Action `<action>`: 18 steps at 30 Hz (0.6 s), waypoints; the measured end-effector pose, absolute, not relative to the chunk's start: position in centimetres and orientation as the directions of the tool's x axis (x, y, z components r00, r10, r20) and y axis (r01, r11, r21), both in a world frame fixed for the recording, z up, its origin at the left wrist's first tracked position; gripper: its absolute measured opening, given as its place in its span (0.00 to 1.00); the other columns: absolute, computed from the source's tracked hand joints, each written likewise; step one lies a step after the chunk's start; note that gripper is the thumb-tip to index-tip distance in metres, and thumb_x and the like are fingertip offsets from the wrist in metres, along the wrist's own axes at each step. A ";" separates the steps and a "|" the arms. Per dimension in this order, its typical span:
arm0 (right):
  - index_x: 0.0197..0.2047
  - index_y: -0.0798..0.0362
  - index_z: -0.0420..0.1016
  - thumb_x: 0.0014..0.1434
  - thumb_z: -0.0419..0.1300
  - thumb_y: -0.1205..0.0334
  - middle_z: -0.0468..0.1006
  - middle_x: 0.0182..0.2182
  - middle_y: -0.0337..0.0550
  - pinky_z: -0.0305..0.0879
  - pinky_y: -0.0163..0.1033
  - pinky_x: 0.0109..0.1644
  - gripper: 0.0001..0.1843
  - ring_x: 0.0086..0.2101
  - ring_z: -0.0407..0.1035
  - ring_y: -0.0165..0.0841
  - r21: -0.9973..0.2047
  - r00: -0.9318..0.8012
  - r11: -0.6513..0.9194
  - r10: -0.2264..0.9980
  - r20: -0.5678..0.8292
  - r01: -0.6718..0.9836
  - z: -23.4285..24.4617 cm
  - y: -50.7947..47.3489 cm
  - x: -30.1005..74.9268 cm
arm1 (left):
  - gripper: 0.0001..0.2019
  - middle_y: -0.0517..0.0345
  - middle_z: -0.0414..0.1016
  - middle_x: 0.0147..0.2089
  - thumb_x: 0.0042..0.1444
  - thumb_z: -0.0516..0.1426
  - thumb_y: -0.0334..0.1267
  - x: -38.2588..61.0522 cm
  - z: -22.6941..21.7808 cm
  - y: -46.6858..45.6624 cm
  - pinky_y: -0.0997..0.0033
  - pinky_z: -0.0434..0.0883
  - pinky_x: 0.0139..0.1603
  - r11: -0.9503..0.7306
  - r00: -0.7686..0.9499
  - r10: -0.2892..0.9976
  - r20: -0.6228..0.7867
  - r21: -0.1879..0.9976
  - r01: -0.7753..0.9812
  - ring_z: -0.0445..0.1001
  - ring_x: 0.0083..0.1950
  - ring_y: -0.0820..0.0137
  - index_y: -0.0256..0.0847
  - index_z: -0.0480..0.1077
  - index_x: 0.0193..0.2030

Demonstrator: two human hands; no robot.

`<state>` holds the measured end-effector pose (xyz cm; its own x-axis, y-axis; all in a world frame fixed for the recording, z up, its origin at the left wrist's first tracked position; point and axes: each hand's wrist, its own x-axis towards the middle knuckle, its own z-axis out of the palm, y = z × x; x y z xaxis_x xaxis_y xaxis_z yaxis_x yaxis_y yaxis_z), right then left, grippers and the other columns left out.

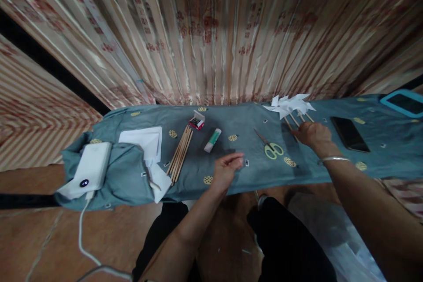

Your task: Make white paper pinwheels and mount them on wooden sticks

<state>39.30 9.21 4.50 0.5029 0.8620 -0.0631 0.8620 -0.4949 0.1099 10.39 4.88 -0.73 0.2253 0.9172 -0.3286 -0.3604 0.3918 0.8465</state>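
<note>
White paper pinwheels (291, 105) on thin wooden sticks lie overlapping at the back of the cloth-covered table. My right hand (312, 135), with a bangle at the wrist, is closed around the lower part of their sticks; its fingertips are partly hidden. Over the front half of the table is my left hand (227, 169), its fingers loosely bent and pointing right, holding nothing that I can see. Between the hands lie scissors (271, 149) with light green handles. A glue stick (213, 140) rests just beyond my left hand.
Wooden sticks (180, 154) lie bundled left of the glue stick, near a small open box (197, 120). White paper sheets (153, 141) and a white power bank (94, 165) with a cable are farther left. A phone (350, 134) and a blue-framed device (405, 103) lie right. A curtain (211, 44) hangs behind.
</note>
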 end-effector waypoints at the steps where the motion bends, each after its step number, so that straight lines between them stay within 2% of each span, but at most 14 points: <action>1: 0.46 0.70 0.77 0.61 0.59 0.57 0.77 0.43 0.76 0.62 0.49 0.40 0.21 0.44 0.73 0.56 0.102 0.493 -0.487 0.869 -0.046 0.867 4.9 8.6 38.5 | 0.12 0.57 0.77 0.25 0.35 0.69 0.40 10.5 -0.7 4.8 0.74 0.67 0.32 0.394 0.226 0.916 -0.330 0.844 -0.363 0.69 0.27 0.75 0.40 0.81 0.30; 3: 0.45 0.62 0.79 0.61 0.57 0.59 0.79 0.40 0.68 0.63 0.47 0.40 0.17 0.41 0.75 0.51 0.062 0.441 -0.439 0.898 -0.012 0.896 5.8 7.3 36.5 | 0.12 0.56 0.77 0.25 0.35 0.69 0.40 10.6 -0.7 4.6 0.74 0.67 0.32 0.393 0.227 0.917 -0.328 0.841 -0.372 0.70 0.27 0.75 0.40 0.81 0.29; 4: 0.43 0.60 0.80 0.60 0.58 0.59 0.80 0.38 0.64 0.64 0.46 0.39 0.15 0.39 0.75 0.50 -0.043 0.377 -0.375 0.925 0.048 0.926 6.0 6.5 35.3 | 0.12 0.56 0.77 0.25 0.35 0.69 0.40 10.7 -0.6 4.5 0.74 0.67 0.32 0.391 0.229 0.918 -0.325 0.840 -0.377 0.70 0.27 0.75 0.40 0.81 0.29; 6: 0.41 0.50 0.80 0.61 0.56 0.57 0.83 0.36 0.48 0.66 0.39 0.38 0.13 0.36 0.76 0.41 -0.153 0.279 -0.266 0.958 0.071 0.952 6.3 4.7 32.7 | 0.12 0.56 0.77 0.25 0.36 0.69 0.40 10.8 -0.6 4.1 0.74 0.67 0.32 0.390 0.236 0.918 -0.319 0.838 -0.381 0.70 0.27 0.74 0.39 0.81 0.30; 7: 0.39 0.50 0.81 0.60 0.57 0.56 0.83 0.34 0.45 0.66 0.38 0.36 0.12 0.34 0.76 0.39 -0.297 0.206 -0.169 0.974 0.099 0.940 6.3 3.8 31.3 | 0.12 0.57 0.77 0.24 0.37 0.68 0.40 10.8 -0.5 3.9 0.73 0.67 0.32 0.387 0.242 0.918 -0.314 0.840 -0.379 0.70 0.27 0.74 0.39 0.81 0.30; 8: 0.37 0.50 0.81 0.59 0.57 0.55 0.83 0.31 0.43 0.66 0.37 0.35 0.12 0.31 0.76 0.37 -0.424 0.155 -0.090 0.981 0.120 0.901 6.2 2.8 29.9 | 0.12 0.57 0.77 0.24 0.37 0.68 0.41 10.7 -0.4 3.6 0.73 0.67 0.33 0.384 0.249 0.919 -0.307 0.843 -0.377 0.70 0.27 0.74 0.38 0.81 0.30; 10: 0.35 0.51 0.80 0.58 0.58 0.54 0.82 0.28 0.41 0.67 0.36 0.34 0.12 0.28 0.75 0.34 -0.570 0.114 -0.006 0.981 0.154 0.822 6.3 1.1 27.2 | 0.12 0.57 0.77 0.24 0.38 0.68 0.41 10.3 -0.2 3.1 0.73 0.67 0.33 0.376 0.267 0.919 -0.289 0.844 -0.382 0.69 0.27 0.75 0.37 0.81 0.30; 14: 0.31 0.51 0.79 0.59 0.59 0.52 0.80 0.27 0.39 0.67 0.34 0.33 0.13 0.28 0.74 0.32 -0.764 -0.001 0.100 0.992 0.128 0.637 9.9 -1.0 21.8 | 0.12 0.58 0.76 0.24 0.36 0.69 0.43 8.7 0.7 2.3 0.74 0.66 0.32 0.367 0.279 0.922 -0.268 0.833 -0.413 0.68 0.26 0.76 0.36 0.79 0.27; 18: 0.32 0.48 0.79 0.59 0.62 0.56 0.81 0.29 0.37 0.69 0.31 0.35 0.07 0.30 0.75 0.30 -0.915 -0.204 0.184 0.972 0.116 0.358 13.8 -4.2 18.2 | 0.15 0.60 0.72 0.20 0.35 0.70 0.46 6.5 1.8 1.6 0.74 0.65 0.30 0.384 0.283 0.914 -0.291 0.848 -0.366 0.66 0.24 0.77 0.36 0.76 0.20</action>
<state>18.19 -4.24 13.77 -0.2042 0.9720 0.1160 0.3582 0.1845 -0.9152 6.52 1.64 1.77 0.2830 0.9138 -0.2914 -0.3661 0.3837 0.8478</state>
